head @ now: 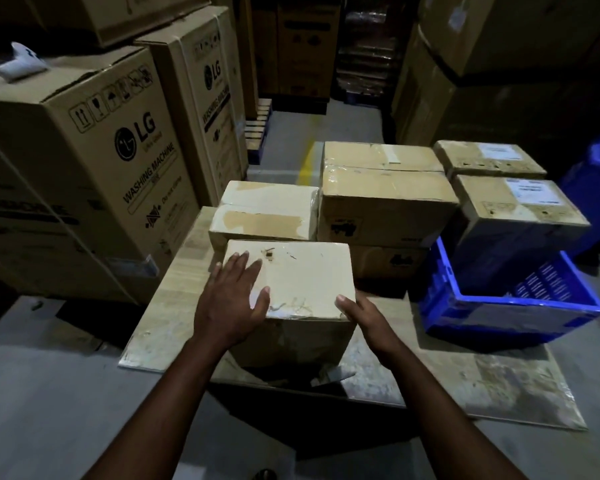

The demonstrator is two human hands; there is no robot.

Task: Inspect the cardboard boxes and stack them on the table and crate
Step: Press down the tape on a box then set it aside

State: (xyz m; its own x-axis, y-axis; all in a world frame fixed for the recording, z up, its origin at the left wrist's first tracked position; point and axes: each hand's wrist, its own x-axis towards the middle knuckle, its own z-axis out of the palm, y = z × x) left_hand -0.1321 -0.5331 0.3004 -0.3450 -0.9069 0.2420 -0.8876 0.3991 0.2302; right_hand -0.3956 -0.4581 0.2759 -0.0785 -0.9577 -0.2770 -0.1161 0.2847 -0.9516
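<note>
Your left hand (234,299) lies flat on the taped tan cardboard box (291,282), your right hand (364,317) cups its corner; stiff, probably light, so grip opposite sides.

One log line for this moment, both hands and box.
left hand: flat on box top | right hand: at near right corner | cardboard box: on table | blue crate: beside

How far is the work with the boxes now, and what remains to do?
Done: several boxes already sit on the table, one pair stacked, and a labelled box rests in the blue crate. In hand: the left hand lies flat on the near box, the right hand at its corner. Left: placing this box; whether more wait cannot be seen.
</note>
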